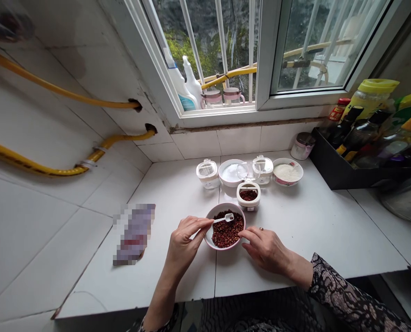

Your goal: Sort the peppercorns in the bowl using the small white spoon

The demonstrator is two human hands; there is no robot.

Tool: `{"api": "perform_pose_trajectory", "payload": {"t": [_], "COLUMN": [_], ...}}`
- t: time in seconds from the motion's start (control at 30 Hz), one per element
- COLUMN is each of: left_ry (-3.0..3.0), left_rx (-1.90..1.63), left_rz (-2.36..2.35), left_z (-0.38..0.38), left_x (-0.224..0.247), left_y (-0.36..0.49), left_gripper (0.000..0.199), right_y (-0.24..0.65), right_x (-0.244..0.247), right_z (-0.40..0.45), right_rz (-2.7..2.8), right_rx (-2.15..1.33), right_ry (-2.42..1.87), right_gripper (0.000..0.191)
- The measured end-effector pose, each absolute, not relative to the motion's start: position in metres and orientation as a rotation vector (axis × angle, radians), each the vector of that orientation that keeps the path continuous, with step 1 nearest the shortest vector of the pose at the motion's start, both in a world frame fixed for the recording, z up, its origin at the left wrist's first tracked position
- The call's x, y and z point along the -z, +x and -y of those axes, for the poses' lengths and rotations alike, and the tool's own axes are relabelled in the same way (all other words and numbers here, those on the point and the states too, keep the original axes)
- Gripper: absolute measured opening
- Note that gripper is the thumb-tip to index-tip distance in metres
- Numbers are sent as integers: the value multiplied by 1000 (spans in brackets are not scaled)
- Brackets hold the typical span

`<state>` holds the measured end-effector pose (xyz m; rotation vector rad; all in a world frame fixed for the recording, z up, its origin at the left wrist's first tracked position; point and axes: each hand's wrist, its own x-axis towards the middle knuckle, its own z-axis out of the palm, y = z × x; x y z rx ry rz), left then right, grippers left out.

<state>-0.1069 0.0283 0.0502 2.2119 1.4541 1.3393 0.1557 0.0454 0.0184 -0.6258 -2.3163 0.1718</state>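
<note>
My left hand [187, 237] pinches the handle of a small white spoon [222, 218]. The spoon's scoop is over the reddish-brown Sichuan peppercorns [228, 235] in a bowl [209, 240], with a little of them in the scoop. At the bowl's right rim, the closed fingers of my right hand [265, 246] grip the edge. Just behind the bowl stands a white-rimmed seasoning jar [248, 205] with peppercorns inside. Its clear lid [248, 170] looks raised at the back.
Behind these stand two clear jars [208, 180] [263, 176], a bowl of white grains [232, 172] and a bowl of off-white powder [288, 172]. A lidded jar [302, 145] and black bottle box [343, 173] stand at right. A blurred purple packet [135, 235] lies left.
</note>
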Motion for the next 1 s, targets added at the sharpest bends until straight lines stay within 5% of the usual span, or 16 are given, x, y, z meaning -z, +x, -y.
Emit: {"api": "perform_pose_trajectory", "payload": {"t": [0.3,0.67,1.0], "left_ry": [2145,2979,2514], "left_rx": [-1487,-1338,-1488], "left_rz": [-1455,-1157,-1334], "left_z": [-47,-77,-45], "left_x": [-79,-87,-87], "left_y": [-99,-55,-91], "left_gripper": [12,29,23], "right_y": [156,155,155], "right_x": [-18,-16,-18], "right_z": [-45,-45,-44], "right_rz": [2325,2331,2330], "right_rx": [-187,-196,-186], "right_ry": [-625,-645,-632], "right_gripper": [26,28,26]}}
